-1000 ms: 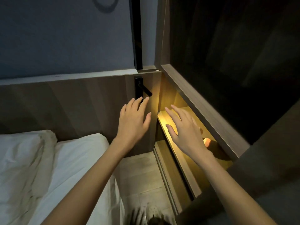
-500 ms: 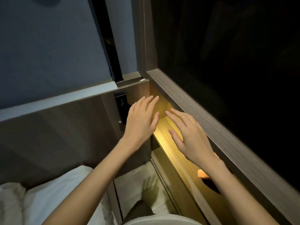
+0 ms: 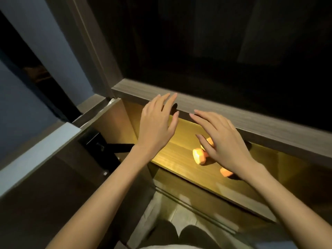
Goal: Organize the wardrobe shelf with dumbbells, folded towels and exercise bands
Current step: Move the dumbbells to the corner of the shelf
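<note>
Both arms shifted right since earlier, so left hand (image 3: pixel 158 123) now hangs spread and empty over the lit wardrobe shelf (image 3: pixel 172 159), right hand (image 3: pixel 222 141) loose-fingered, holding nothing, just above orange dumbbells (image 3: pixel 199 156) lying on that shelf, contact unclear.

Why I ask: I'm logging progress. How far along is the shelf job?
Early. Done: orange dumbbells lie on the lit shelf. In hand: nothing; the left hand and right hand are open, the right over the dumbbells. Left: towels and bands, none in view, and perhaps straightening the dumbbells.
</note>
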The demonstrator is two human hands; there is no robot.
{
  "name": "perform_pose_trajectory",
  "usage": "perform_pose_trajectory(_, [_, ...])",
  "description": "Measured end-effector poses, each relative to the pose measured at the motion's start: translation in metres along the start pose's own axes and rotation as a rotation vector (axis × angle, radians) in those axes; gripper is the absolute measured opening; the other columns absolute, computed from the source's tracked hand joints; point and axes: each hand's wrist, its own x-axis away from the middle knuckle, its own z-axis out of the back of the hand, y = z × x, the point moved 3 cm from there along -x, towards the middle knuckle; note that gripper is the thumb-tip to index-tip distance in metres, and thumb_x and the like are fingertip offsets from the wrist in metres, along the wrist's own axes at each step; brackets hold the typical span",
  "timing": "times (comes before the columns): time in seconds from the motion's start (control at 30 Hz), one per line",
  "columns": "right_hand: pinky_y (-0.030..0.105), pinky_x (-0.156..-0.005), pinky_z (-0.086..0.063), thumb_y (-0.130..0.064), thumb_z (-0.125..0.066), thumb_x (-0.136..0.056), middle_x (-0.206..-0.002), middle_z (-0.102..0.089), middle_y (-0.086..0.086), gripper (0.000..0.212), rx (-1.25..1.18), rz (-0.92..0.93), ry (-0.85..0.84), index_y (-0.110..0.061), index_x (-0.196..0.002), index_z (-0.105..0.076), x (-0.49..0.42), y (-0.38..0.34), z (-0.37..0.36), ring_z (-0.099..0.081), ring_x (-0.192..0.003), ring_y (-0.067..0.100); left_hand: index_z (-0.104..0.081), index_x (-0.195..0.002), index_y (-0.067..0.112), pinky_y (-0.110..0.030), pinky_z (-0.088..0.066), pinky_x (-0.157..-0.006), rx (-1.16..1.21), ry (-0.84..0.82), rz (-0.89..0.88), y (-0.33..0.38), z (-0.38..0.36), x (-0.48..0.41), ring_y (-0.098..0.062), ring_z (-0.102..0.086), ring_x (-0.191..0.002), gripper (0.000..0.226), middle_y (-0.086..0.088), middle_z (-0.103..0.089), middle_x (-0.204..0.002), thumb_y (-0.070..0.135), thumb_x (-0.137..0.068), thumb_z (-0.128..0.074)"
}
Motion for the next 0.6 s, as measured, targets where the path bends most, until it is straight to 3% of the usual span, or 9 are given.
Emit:
perform_pose_trajectory(0.13, [0.042, -0.116, -0.023, -0.027, -0.060, -0.091, -0.145, -0.046, 0.003, 0.056, 0.144, -0.032, 0.058, -0.019, -0.144, -0.042, 0.013, -0.009, -0.012, -0.040, -0.136, 0.022, -0.041, -0.143, 0.018, -0.039, -0.031, -0.113, 0.069, 0.043, -0.088, -0.010, -0.020, 0.016, -0.019, -0.035, -0.138, 0.049, -0.002, -0.045, -0.145, 0.036, -0.098, -0.047])
perform_pose_trajectory(0.3, [0.044, -0.118, -0.017, -0.025, -0.064, -0.088, -0.148, -0.043, 0.005, 0.062, 0.282, -0.046, 0.152, -0.019, -0.145, -0.040, 0.025, -0.016, -0.037, -0.036, -0.138, 0.023, -0.031, -0.149, 0.021, -0.041, -0.018, -0.116, 0.088, 0.154, -0.129, -0.011, -0.061, 0.035, -0.024, -0.020, -0.145, 0.054, -0.004, -0.028, -0.156, 0.038, -0.099, -0.043])
perform_pose_trajectory(0.4, [0.042, -0.117, -0.016, -0.024, -0.066, -0.087, -0.148, -0.043, 0.004, 0.064, 0.330, -0.082, 0.206, -0.020, -0.145, -0.040, 0.046, -0.024, -0.057, -0.037, -0.138, 0.023, -0.031, -0.148, 0.021, -0.039, -0.021, -0.113, 0.111, 0.214, -0.154, -0.015, -0.074, 0.054, -0.023, -0.024, -0.144, 0.055, -0.003, -0.031, -0.154, 0.039, -0.098, -0.042])
perform_pose_trajectory(0.6, [0.036, -0.113, -0.011, -0.028, -0.071, -0.084, -0.146, -0.045, 0.001, 0.067, 0.400, -0.168, 0.215, -0.023, -0.144, -0.041, 0.104, -0.053, -0.091, -0.040, -0.135, 0.021, -0.034, -0.147, 0.023, -0.037, -0.026, -0.112, 0.119, 0.179, -0.211, -0.038, -0.078, 0.111, -0.020, -0.032, -0.141, 0.053, 0.000, -0.038, -0.151, 0.039, -0.098, -0.044])
